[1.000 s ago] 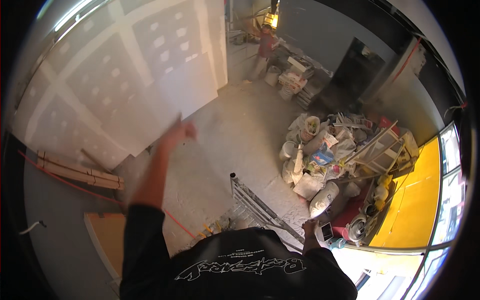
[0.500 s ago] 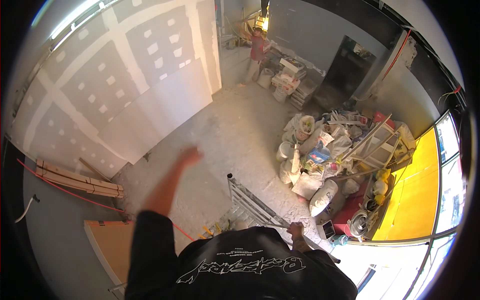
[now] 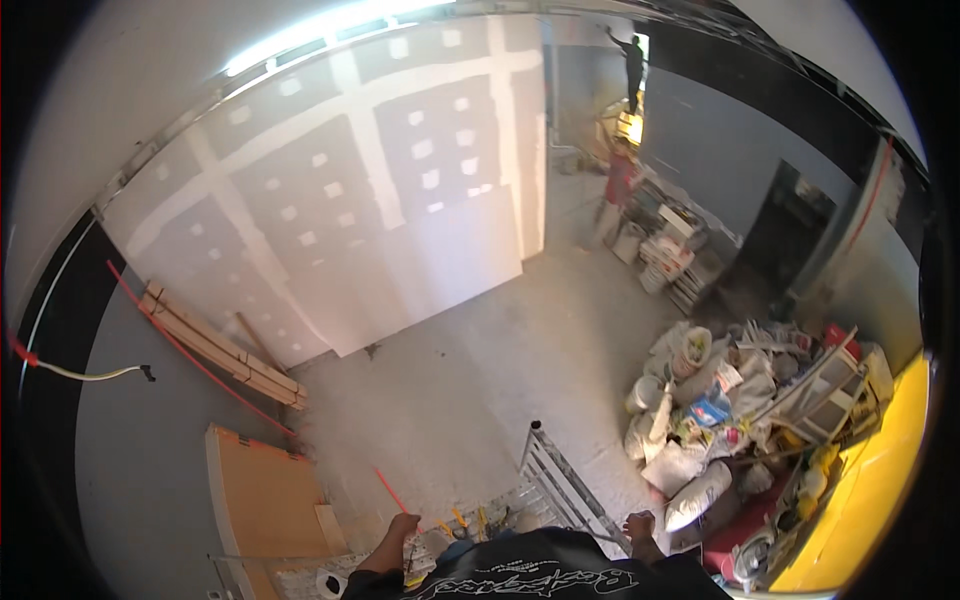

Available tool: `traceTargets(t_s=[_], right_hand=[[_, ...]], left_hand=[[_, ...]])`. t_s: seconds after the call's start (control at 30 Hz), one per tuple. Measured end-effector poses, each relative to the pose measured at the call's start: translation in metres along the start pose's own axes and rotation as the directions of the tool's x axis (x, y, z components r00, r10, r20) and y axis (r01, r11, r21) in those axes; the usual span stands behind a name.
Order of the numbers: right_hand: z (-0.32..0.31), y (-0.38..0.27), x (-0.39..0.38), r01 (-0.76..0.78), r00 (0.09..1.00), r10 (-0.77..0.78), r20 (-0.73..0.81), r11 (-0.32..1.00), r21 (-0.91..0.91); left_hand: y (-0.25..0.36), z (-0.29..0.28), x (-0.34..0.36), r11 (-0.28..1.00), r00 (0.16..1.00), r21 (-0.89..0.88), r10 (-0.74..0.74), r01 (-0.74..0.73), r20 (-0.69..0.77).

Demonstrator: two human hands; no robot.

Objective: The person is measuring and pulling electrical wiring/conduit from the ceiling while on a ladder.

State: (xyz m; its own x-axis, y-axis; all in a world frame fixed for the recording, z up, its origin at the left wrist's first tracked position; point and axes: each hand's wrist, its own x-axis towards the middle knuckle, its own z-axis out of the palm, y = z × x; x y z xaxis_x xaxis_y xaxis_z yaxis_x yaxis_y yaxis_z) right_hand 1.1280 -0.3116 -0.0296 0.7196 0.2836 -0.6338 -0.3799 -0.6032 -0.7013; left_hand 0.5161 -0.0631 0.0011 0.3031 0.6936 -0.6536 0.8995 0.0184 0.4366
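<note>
My left hand is low beside my body, over the metal work platform. Its fingers are too small and turned away to read. On the right, my right hand is raised beside the metal guard frame, apart from its rail. Its fingers are loosely curled, with no object visible in them. Several yellow-handled tools lie between the hands, near the platform's edge. A white roll sits at the platform's left.
Debris sacks and scrap are heaped at right. A plasterboard wall stands ahead. Timber lengths and an orange-brown panel are at left. A person in red stands far back beside stacked bags; another person is higher up.
My left hand has come down from its outstretched position to beside my body. My right hand has let go of the guard frame's rail. The view has tilted upward and turned left.
</note>
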Motion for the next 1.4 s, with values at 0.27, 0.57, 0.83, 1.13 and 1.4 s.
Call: traceTargets(t_s=[0.27,0.57,0.83,1.13,1.4], right_hand=[[0.004,-0.05,0.051,0.306,0.907,-0.393,0.154,0.864,0.4],[-0.009,-0.053,-0.015,-0.006,0.999,0.002,0.04,0.994,0.113],[-0.026,-0.015,-0.026,-0.13,0.973,0.1,0.208,0.982,0.138],[-0.001,-0.033,-0.029,-0.061,0.976,0.029,0.217,0.988,0.142],[0.004,-0.059,-0.039,-0.02,0.993,0.003,0.121,0.991,0.134]], left_hand=[[0.045,0.066,-0.009,0.99,0.992,-0.125,-0.046,0.061,0.114],[0.093,0.087,0.004,0.988,0.99,-0.125,-0.08,0.094,0.112],[0.065,0.037,0.034,0.922,0.978,-0.327,-0.187,0.206,0.087],[0.08,0.047,0.032,0.94,0.995,-0.328,-0.083,0.097,0.056],[0.091,0.039,0.019,0.971,0.993,-0.211,-0.107,0.116,0.055]])
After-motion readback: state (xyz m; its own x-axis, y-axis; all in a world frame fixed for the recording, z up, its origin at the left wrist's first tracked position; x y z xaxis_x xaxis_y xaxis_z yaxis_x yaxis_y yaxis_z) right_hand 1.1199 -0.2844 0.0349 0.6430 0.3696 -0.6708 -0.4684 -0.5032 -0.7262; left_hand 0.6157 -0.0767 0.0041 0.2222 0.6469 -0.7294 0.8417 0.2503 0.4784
